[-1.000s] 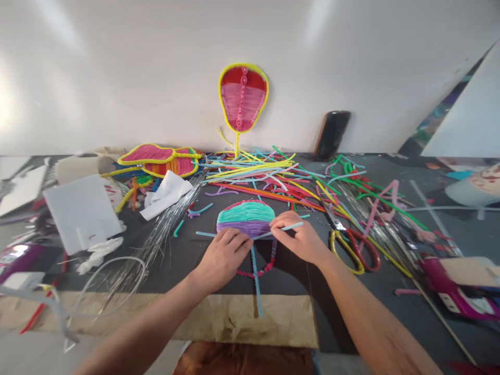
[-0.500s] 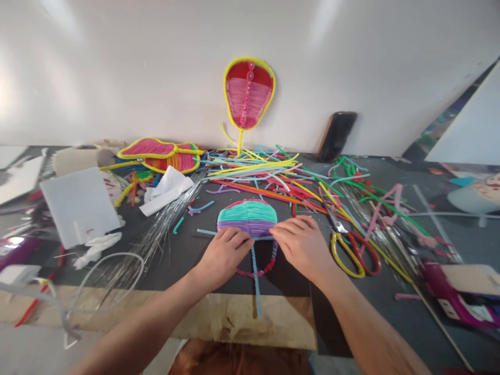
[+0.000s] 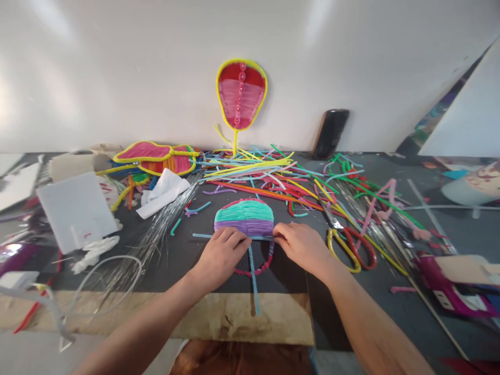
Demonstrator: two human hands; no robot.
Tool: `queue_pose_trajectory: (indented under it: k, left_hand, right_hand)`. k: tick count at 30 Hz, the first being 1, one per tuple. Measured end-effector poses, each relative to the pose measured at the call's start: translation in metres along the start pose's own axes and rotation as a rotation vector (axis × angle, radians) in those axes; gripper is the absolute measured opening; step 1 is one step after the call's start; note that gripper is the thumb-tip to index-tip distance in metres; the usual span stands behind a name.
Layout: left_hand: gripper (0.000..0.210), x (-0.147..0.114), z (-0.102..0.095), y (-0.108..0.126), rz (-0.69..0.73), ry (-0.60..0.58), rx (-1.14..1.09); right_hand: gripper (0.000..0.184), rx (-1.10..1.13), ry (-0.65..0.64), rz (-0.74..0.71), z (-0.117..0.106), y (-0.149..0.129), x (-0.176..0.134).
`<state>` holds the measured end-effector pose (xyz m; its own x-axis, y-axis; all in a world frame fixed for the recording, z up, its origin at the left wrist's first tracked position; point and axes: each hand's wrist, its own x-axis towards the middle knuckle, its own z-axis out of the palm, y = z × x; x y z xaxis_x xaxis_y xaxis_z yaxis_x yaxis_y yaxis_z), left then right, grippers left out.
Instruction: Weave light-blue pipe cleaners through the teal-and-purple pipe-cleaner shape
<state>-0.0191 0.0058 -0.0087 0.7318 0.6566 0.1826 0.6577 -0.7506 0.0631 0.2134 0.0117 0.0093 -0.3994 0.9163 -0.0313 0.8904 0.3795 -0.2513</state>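
Note:
In front of me on the dark table lies a rounded pipe-cleaner piece point(image 3: 245, 212), with turquoise and purple rows and an open lower loop edged in red. A light blue pipe cleaner point(image 3: 202, 236) runs across it just below the purple rows, its left end sticking out. Another blue stem point(image 3: 254, 289) points down toward the table edge. My left hand point(image 3: 224, 253) is closed over the crosswise pipe cleaner and presses at the lower left of the rows. At the right rim, my right hand point(image 3: 304, 247) pinches the other end; its fingertips partly cover it.
Scissors point(image 3: 351, 245) with yellow and red handles lie right of my right hand. Behind the piece is a pile of loose pipe cleaners point(image 3: 250, 169). Wires point(image 3: 156, 219) spread at left, a phone point(image 3: 331, 133) leans on the wall, and a glue gun point(image 3: 449, 284) lies at right.
The right hand's fingers have drawn closer together at the right rim and now pinch there. My left hand keeps its place on the piece. The whole view has shifted slightly.

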Motion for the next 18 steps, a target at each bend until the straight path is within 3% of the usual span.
queue_pose_trajectory:
  k: [9, 18]
  left_hand:
    - [0.04, -0.0008, 0.0012, -0.0002, -0.003, -0.022, -0.002]
    - [0.041, 0.0001, -0.0019, 0.0009, -0.015, -0.065, 0.003]
  right_hand:
    - [0.01, 0.029, 0.036, -0.021, 0.0039, 0.0028, 0.0008]
    - [0.007, 0.364, -0.097, 0.191, 0.0023, 0.0079, 0.0065]
